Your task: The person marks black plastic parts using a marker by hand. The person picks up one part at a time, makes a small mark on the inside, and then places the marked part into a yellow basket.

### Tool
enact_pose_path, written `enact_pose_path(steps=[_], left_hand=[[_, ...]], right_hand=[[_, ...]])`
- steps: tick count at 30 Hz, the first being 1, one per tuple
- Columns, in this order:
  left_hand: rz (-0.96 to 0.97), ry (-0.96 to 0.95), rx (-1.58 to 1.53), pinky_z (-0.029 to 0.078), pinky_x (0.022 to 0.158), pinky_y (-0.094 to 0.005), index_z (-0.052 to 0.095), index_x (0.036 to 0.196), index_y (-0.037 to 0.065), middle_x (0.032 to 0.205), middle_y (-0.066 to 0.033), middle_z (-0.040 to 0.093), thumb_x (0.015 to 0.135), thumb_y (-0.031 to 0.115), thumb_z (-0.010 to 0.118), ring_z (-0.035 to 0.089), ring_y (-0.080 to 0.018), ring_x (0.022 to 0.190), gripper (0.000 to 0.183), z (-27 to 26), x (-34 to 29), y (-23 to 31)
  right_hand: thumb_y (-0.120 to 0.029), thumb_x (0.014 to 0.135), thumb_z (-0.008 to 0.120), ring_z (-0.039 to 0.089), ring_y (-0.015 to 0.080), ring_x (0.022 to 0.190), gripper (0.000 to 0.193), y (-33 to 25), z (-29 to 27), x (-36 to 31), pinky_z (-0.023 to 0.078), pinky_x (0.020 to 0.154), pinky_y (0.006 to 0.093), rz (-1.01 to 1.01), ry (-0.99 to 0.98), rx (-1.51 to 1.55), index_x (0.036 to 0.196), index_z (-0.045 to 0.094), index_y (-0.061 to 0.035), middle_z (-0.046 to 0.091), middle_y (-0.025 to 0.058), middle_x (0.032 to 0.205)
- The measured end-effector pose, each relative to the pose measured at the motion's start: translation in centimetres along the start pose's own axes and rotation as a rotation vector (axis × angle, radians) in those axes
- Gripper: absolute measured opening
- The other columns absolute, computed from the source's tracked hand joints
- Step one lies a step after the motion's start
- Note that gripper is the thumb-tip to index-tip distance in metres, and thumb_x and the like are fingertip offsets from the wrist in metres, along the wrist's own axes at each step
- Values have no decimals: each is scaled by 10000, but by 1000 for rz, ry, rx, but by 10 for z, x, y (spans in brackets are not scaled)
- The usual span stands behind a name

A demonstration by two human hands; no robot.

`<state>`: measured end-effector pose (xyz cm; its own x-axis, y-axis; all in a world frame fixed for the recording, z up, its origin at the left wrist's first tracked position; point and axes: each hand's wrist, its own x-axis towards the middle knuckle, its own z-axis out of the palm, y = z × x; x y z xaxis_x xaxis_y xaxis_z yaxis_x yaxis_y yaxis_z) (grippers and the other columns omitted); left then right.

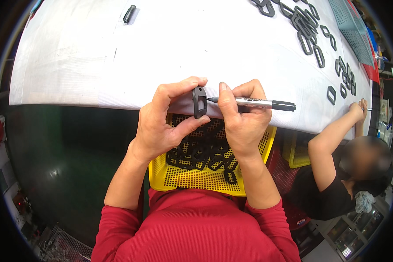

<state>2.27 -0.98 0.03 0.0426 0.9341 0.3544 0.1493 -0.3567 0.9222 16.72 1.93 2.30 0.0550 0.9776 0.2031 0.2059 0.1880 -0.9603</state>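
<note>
Between the thumb and fingertips of my left hand (161, 115) is a small black oblong frame-shaped part (199, 103), held upright above the table's near edge. My right hand (244, 115) grips a marker pen (260, 103) with a pale barrel and a black end. Its dark tip points left and meets, or nearly meets, the black part's inner edge. Below both hands sits a yellow perforated basket (196, 181) with many similar black parts (201, 153) in it. A black pen cap (129, 14) lies far off on the table's left side.
Many black frame parts (308, 28) lie scattered over the right of the white-covered table (131, 65). A grey-blue perforated basket (353, 32) stands at the far right edge. A co-worker (323, 179) sits to my right with arms on the table, near another yellow basket (292, 155).
</note>
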Motion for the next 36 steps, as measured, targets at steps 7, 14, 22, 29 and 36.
enact_pose_path(steps=[7, 14, 22, 29, 36], left_hand=[[-25, -3, 24, 497, 830, -320, 521, 1120, 22, 1096, -114, 596, 642, 13, 753, 591, -232, 998, 531, -1, 11, 16], [201, -171, 363, 486, 818, -336, 549, 1140, 43, 1080, -117, 585, 606, 30, 756, 569, -276, 993, 573, -1, 29, 31], [77, 82, -414, 456, 927, -342, 393, 1204, -5, 1178, -175, 512, 652, 37, 770, 531, -228, 1095, 670, 14, 20, 27], [25, -16, -144, 429, 952, -360, 428, 1157, 11, 1189, -188, 516, 643, -49, 743, 527, -252, 1104, 607, 1, 5, 6], [32, -37, -140, 474, 907, -323, 479, 1130, 18, 1167, -169, 548, 641, -32, 749, 547, -247, 1091, 561, 3, 2, -2]], right_hand=[[-125, 811, 665, 462, 25, 571, 153, -17, -16, 4, 385, 509, 180, 177, 4, 282, 800, 543, -34, 576, 20, 676], [-29, 793, 659, 527, 41, 640, 145, -28, -24, 7, 408, 521, 153, 235, -113, 184, 905, 568, -43, 614, 36, 753], [-108, 820, 655, 462, 43, 596, 194, -21, -17, 7, 350, 526, 153, 603, -185, 759, 984, 576, -40, 596, 10, 779], [-145, 839, 635, 466, 20, 586, 160, -18, -21, 6, 357, 516, 161, 275, -28, 181, 920, 614, -9, 578, -16, 696], [-77, 806, 650, 449, 7, 489, 206, -11, -8, -2, 332, 419, 169, 73, -51, 128, 696, 479, -40, 522, -17, 550]])
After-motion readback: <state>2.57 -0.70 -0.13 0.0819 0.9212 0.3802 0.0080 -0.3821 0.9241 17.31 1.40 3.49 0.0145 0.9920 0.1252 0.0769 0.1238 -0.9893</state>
